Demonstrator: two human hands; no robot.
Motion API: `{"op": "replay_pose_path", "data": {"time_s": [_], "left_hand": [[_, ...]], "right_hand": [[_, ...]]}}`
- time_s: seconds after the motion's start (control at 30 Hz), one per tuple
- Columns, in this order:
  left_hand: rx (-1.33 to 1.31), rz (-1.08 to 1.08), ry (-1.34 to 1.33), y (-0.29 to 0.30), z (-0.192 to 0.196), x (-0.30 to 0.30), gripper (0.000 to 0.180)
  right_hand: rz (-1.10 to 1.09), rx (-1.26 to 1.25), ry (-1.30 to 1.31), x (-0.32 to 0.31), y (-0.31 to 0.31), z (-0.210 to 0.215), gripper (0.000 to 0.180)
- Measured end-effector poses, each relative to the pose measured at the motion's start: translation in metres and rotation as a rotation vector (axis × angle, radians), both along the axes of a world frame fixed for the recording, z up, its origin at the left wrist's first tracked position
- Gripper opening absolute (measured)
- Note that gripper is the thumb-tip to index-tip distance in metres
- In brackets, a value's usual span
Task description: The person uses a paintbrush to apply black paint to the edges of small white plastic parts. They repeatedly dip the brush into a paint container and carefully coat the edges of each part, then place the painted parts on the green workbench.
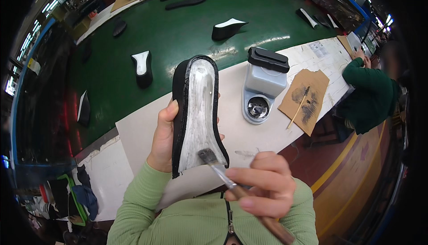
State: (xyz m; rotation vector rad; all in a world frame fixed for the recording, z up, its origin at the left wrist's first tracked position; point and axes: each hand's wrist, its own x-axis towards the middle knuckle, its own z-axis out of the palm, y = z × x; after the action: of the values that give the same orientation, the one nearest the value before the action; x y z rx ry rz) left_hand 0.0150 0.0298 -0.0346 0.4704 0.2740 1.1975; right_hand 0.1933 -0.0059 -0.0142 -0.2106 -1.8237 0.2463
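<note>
My left hand (164,131) grips a black wedge shoe sole (179,98) from its left side, with fingertips showing at the right edge. The sole's white upper face (201,107) is turned up toward me and looks streaked with a wet coating. In my right hand (263,185) is a flat paintbrush (238,189) with a wooden handle and metal ferrule. Its dark bristles touch the white face near the wide lower end. Beyond my right hand stands a pale plastic dispenser (266,80) with a black lid and a round cup (258,107) of dark, shiny liquid.
A stained cardboard piece (307,98) bears a thin brush (299,104). Across the white-covered table lies a green conveyor belt (178,35) with several wedge soles, one (227,30) near its middle, and flat black insoles (186,2). A person in dark green (370,93) works at the right.
</note>
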Motion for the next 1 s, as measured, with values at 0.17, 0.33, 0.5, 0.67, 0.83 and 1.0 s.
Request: {"op": "replay_pose_path", "data": {"time_s": [0.17,0.33,0.5,0.67,0.83,1.0], "left_hand": [[0.067,0.057,-0.020,0.011,-0.002,-0.011,0.059],[0.104,0.106,0.116,0.044,-0.016,-0.034,0.064],[0.152,0.309,0.506,0.093,-0.011,-0.059,0.056],[0.137,0.512,0.608,0.170,-0.007,-0.050,0.041],[0.108,0.532,0.464,0.219,-0.039,0.007,0.043],[0.009,0.468,0.275,0.246,-0.081,0.080,0.068]], "right_hand": [[0.304,-0.325,-0.182,0.014,-0.006,-0.003,0.023],[0.061,-0.818,0.556,0.055,0.006,-0.031,0.030],[0.088,-1.004,0.974,0.105,0.030,-0.081,0.026],[0.246,-1.037,1.050,0.113,0.031,-0.123,0.024],[0.303,-1.094,1.110,0.108,0.030,-0.138,0.023],[0.372,-1.115,1.166,0.108,0.030,-0.144,0.022]]}}
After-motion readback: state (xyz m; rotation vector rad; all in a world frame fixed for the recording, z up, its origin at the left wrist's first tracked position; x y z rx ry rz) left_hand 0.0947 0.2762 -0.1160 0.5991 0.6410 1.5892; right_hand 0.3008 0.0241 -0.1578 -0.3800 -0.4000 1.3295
